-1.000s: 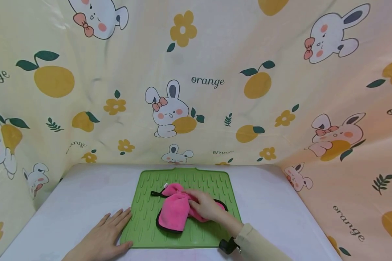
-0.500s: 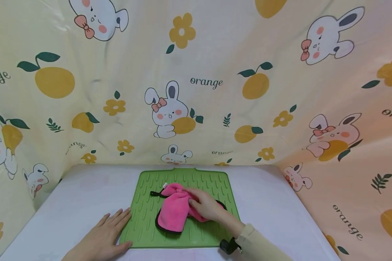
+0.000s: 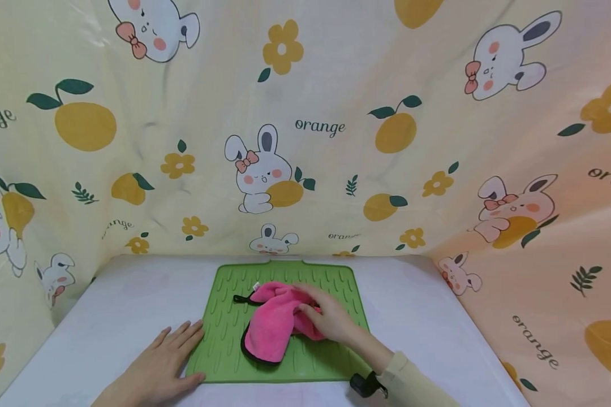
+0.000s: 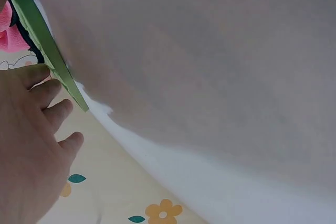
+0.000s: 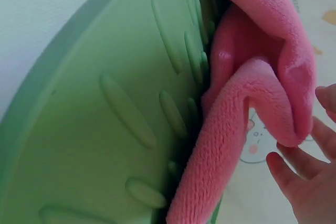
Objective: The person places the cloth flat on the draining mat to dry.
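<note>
A pink plush cleaning cloth [image 3: 271,330] with black edging lies bunched on a green ridged mat [image 3: 224,362]. Its black hanging loop [image 3: 241,299] and small white tag point to the left. My right hand [image 3: 331,319] reaches in from the right and pinches the bunched top, thumb toward me. In the right wrist view the cloth [image 5: 262,72] stands up in folds, one fold right at the fingertips [image 5: 302,161]. My left hand [image 3: 160,362] rests with fingers spread on the white table, its fingertips and thumb at the mat's left edge.
Under the mat is a white table surface [image 3: 412,316]. A cream curtain [image 3: 326,164] printed with rabbits, oranges and flowers rises behind it and along both sides. A black device [image 3: 365,385] hangs at the right sleeve [image 3: 412,381].
In the last half second my right hand has gathered and raised the cloth a little; its black-edged right corner has gone from sight. My left hand stays by the mat.
</note>
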### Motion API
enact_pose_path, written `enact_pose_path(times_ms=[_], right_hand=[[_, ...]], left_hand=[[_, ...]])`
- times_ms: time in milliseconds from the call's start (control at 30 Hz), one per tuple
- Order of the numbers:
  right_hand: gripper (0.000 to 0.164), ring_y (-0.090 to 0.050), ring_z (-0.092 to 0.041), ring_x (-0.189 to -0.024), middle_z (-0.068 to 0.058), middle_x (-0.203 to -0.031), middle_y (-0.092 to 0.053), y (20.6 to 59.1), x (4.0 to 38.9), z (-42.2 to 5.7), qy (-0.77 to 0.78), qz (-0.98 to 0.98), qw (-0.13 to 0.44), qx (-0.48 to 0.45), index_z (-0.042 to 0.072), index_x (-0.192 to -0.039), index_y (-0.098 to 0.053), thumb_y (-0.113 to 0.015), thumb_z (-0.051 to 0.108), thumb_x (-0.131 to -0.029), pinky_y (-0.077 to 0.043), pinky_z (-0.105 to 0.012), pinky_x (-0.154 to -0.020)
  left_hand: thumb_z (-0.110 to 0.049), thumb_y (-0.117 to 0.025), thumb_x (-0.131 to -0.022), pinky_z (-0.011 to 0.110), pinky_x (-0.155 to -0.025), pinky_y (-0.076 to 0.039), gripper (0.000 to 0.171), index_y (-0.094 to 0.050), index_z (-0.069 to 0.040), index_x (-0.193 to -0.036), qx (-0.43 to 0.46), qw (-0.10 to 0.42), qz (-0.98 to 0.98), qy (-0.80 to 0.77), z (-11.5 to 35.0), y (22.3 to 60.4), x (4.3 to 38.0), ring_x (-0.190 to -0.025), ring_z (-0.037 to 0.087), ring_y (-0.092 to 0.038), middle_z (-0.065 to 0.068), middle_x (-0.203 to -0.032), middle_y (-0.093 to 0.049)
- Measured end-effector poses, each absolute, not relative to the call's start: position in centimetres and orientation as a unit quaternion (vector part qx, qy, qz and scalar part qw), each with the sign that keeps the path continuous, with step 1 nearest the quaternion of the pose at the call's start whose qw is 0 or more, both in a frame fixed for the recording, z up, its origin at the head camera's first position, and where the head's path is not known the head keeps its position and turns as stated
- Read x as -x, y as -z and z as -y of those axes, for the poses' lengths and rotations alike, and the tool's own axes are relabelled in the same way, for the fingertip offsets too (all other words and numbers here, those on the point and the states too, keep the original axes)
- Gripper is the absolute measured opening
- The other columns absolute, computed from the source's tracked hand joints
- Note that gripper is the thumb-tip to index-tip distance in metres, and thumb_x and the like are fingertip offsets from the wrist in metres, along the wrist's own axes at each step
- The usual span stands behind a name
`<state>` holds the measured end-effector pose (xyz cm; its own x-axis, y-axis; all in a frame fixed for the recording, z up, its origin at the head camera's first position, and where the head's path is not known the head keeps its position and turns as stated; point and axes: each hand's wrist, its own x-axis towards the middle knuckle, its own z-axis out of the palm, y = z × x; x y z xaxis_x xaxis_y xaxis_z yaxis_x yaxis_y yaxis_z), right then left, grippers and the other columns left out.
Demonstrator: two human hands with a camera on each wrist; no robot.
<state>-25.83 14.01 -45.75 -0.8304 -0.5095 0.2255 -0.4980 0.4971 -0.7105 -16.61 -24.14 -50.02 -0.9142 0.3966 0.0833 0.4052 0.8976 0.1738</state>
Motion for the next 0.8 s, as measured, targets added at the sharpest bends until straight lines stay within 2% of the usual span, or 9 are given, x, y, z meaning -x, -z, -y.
enact_pose_path(times_ms=[167,367,533,667,800], right_hand=[[0.052,-0.051,-0.032,-0.14,-0.01,-0.154,-0.053,45.7,25.4,-15.0,0.425,-0.85,-0.033,0.309,0.012,-0.152,-0.052,-0.063,0.003,-0.102,-0.049,-0.05,-0.109],[0.048,-0.06,-0.038,-0.129,-0.011,-0.147,-0.059,46.2,24.5,-16.7,0.433,-0.843,-0.074,0.311,0.009,-0.147,-0.057,-0.067,0.002,-0.1,-0.053,-0.056,-0.102],[0.042,-0.062,-0.033,-0.127,-0.008,-0.14,-0.064,46.7,23.8,-18.0,0.405,-0.855,-0.094,0.312,0.009,-0.14,-0.063,-0.069,0.004,-0.099,-0.053,-0.05,-0.103],[0.039,-0.065,-0.028,-0.122,-0.007,-0.133,-0.069,47.2,23.3,-19.0,0.378,-0.866,-0.099,0.313,0.006,-0.135,-0.066,-0.071,0.002,-0.097,-0.054,-0.048,-0.102],[0.038,-0.068,-0.026,-0.113,-0.004,-0.126,-0.071,47.6,22.8,-20.0,0.363,-0.873,-0.086,0.313,0.008,-0.132,-0.068,-0.073,0.001,-0.095,-0.057,-0.046,-0.097]], left_hand=[[-0.062,-0.071,-0.088,0.058,-0.113,-0.038,0.083,-0.058,-0.004,-0.146,0.25,0.117,0.958,0.08,23.9,50.0,16.8,-0.141,0.034,-0.051,0.009,-0.154,-0.054],[-0.042,-0.08,-0.089,0.052,-0.104,-0.049,0.062,-0.064,-0.009,-0.139,0.297,0.192,0.933,0.07,23.0,49.5,17.7,-0.127,0.026,-0.061,0.005,-0.146,-0.061],[-0.027,-0.084,-0.085,0.047,-0.095,-0.056,0.052,-0.069,-0.011,-0.131,0.331,0.25,0.904,0.104,21.8,49.0,18.4,-0.115,0.02,-0.067,0.003,-0.134,-0.068],[-0.021,-0.084,-0.083,0.044,-0.09,-0.058,0.046,-0.071,-0.013,-0.126,0.351,0.275,0.883,0.147,20.4,49.0,18.9,-0.113,0.02,-0.068,0.002,-0.127,-0.07],[-0.018,-0.083,-0.083,0.041,-0.087,-0.059,0.04,-0.071,-0.014,-0.121,0.367,0.277,0.868,0.188,18.9,49.1,19.4,-0.109,0.018,-0.069,-0.002,-0.121,-0.07]])
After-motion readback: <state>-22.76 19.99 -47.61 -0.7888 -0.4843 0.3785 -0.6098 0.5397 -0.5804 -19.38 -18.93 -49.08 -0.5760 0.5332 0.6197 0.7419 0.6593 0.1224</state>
